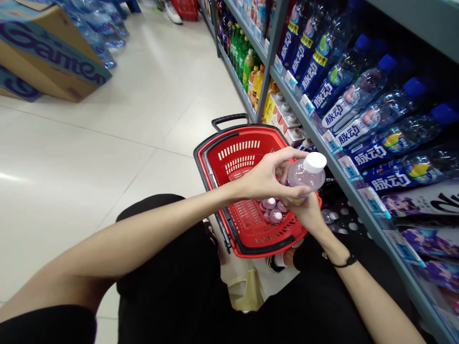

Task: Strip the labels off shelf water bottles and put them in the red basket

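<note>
A clear drink bottle with a white cap (309,173) is held upright between both my hands, above the right side of a red shopping basket (238,143). My left hand (270,174) wraps the bottle from the left, thumb in front and fingers behind. From below and the right, my right hand (306,210) grips its lower part; some of those fingers are hidden behind it. Several small white-capped bottles (275,216) lie at the bottom of the basket. The basket's black handle (229,118) sticks out at its far end.
To the right runs a grey shelf (324,143) with several blue-capped bottles (371,100) lying tilted. Green and orange drinks (247,67) stand farther along. Cardboard boxes (53,52) and packs of water bottles (103,28) are at the left. A beige bag (247,291) lies between my legs.
</note>
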`<state>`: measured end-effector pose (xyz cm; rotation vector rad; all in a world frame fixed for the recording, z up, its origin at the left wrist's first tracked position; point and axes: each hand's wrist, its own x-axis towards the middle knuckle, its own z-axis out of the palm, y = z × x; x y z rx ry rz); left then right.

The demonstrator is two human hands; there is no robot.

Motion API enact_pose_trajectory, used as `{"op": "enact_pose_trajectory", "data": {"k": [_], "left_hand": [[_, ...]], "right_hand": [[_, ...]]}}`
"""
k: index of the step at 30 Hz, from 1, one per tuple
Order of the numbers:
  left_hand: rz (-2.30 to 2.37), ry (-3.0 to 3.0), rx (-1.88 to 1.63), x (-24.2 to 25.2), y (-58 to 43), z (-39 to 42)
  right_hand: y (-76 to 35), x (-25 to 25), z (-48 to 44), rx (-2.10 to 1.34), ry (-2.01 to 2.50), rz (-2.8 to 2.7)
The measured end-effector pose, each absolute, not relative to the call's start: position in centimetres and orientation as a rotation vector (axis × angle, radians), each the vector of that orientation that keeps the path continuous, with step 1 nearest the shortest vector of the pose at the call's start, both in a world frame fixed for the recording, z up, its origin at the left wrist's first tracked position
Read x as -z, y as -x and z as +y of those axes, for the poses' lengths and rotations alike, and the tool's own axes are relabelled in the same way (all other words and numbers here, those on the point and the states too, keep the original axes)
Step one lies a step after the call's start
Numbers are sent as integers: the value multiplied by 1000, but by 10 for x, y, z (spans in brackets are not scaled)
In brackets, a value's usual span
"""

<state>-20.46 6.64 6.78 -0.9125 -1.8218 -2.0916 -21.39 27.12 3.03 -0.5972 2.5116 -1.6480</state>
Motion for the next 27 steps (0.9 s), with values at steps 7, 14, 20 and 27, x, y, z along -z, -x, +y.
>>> {"op": "enact_pose_trajectory", "data": {"k": [7,14,20,27], "left_hand": [[-1830,899,2101,-69,203,67],[-1834,904,2078,-70,205,68],[-1828,895,2095,-70,204,68],[-1914,277,2171,-60,221,71]], "right_hand": [[211,-29,270,1701,532,2485],[211,-29,269,1702,536,2502],[211,-29,268,1712,501,2493],[203,-38,266,1683,413,2284]]}}
